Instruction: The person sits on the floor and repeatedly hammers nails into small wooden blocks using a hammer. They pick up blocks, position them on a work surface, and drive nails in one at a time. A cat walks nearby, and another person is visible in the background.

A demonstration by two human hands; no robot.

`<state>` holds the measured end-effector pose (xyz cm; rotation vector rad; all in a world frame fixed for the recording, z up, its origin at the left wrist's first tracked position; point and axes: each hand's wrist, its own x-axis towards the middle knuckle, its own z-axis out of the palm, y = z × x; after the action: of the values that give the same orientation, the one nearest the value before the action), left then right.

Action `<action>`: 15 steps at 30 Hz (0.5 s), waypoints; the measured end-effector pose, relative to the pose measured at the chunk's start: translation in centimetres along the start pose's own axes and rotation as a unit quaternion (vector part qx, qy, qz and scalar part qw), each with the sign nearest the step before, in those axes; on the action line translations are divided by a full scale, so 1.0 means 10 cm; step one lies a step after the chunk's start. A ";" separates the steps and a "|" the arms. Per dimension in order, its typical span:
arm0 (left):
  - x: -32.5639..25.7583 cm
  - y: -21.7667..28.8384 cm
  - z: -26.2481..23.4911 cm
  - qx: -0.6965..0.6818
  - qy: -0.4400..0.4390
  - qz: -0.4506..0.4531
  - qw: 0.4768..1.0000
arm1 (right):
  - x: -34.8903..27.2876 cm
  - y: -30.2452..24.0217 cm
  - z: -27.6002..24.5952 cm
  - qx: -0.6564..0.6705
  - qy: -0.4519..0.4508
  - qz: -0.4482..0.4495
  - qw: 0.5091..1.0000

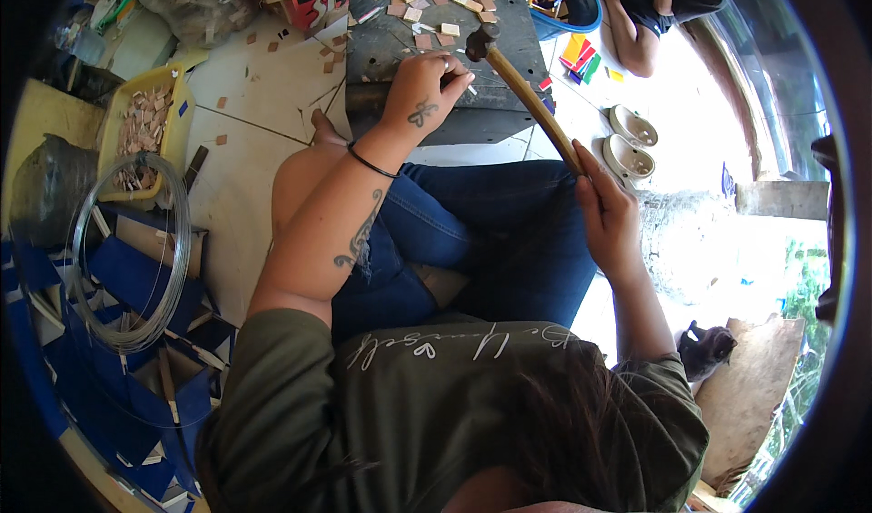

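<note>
My right hand (607, 206) is wrapped round the wooden handle of a hammer (531, 99). The hammer slants up to the left, and its dark metal head is over the black work table (386, 72). My left hand (427, 84) is by the near part of the table top, thumb and fingers pinched together. A small pale sliver shows at its fingertips, too small to name. Beyond that hand, several small wooden pieces (450, 29), some pale and some brown, lie scattered on the table.
At the left stand a yellow tub (171, 95) of small wooden pieces, a coil of wire (184, 240) and blue boxes (136, 277). A blue basin (595, 13) is at the far right, near another person's leg (627, 36). Pale clogs (629, 159) and a dark cat (708, 349) are on the right.
</note>
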<state>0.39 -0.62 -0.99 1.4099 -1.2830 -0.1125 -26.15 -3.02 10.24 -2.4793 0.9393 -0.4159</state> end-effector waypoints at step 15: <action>-0.01 0.01 -0.01 0.016 -0.006 -0.003 1.000 | 0.02 0.11 0.07 0.036 0.039 -0.022 0.998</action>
<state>0.33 -0.42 -0.93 1.4420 -1.2963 -0.1047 -26.35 -3.64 9.11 -2.4381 0.8861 -0.5552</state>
